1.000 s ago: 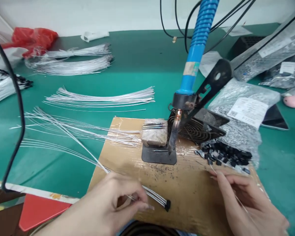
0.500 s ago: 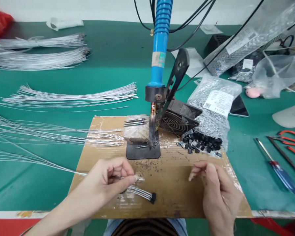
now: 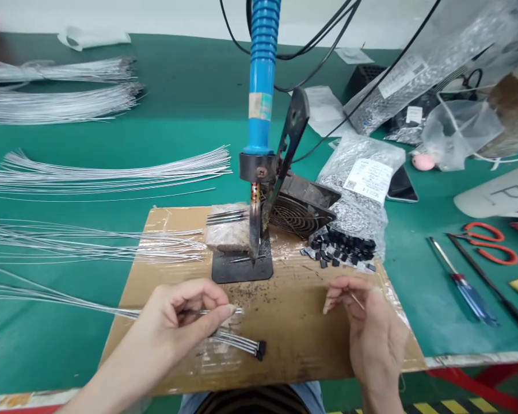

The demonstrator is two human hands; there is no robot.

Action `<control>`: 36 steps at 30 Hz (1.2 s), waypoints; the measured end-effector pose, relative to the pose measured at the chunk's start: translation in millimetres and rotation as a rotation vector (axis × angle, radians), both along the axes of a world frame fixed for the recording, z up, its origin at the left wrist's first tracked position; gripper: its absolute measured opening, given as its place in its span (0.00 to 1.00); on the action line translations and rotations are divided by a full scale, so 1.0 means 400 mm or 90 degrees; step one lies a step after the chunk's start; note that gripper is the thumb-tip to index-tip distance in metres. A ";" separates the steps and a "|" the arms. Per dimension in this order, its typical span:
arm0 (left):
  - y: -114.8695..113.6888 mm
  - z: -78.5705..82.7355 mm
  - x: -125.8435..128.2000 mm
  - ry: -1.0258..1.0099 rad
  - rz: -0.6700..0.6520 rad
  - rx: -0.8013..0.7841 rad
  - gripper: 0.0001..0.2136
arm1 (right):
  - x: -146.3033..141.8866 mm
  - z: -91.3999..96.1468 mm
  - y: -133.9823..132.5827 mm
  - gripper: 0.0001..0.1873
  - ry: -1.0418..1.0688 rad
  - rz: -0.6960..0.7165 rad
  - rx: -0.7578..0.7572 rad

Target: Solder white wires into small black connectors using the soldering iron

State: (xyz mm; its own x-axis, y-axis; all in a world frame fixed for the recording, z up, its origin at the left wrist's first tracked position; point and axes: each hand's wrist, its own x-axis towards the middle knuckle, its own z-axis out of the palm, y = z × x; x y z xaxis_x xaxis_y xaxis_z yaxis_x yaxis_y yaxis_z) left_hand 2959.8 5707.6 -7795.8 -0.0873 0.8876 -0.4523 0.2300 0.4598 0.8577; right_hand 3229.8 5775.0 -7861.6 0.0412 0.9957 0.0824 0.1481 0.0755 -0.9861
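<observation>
My left hand (image 3: 179,319) pinches a thin silver wire (image 3: 216,311) between thumb and forefinger, low over the cardboard board (image 3: 293,322). Just below it lies a short bunch of wires ending in a small black connector (image 3: 259,348). My right hand (image 3: 371,328) hovers over the board's right side, fingers curled round a fine strand of solder wire (image 3: 357,301). Ahead of both hands a blue-handled soldering iron (image 3: 259,115) stands tip-down on a black base plate (image 3: 242,267), beside a sponge block (image 3: 224,233).
Fans of silver wires (image 3: 112,172) lie on the green mat at the left. A pile of black connectors (image 3: 343,247) and bubble-wrap bags (image 3: 362,184) sit right of the iron, in front of a small fan (image 3: 297,213). A screwdriver (image 3: 464,284) and red scissors (image 3: 487,241) lie at the right.
The camera view has swung to the right, bringing the tools at the right into sight. My left hand has lifted one wire off the bunch; my right hand has risen slightly.
</observation>
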 end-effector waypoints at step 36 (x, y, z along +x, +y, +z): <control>-0.008 -0.023 0.053 0.058 0.097 0.028 0.10 | -0.030 0.013 0.013 0.05 -0.121 0.065 0.021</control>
State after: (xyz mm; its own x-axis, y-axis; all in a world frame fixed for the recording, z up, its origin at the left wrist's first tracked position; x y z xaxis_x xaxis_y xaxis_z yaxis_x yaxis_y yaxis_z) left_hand 2981.2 5704.2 -7805.0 -0.2613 0.8794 -0.3979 0.2386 0.4583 0.8562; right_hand 3217.7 5780.0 -7856.4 -0.0791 0.9905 0.1121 0.3209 0.1318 -0.9379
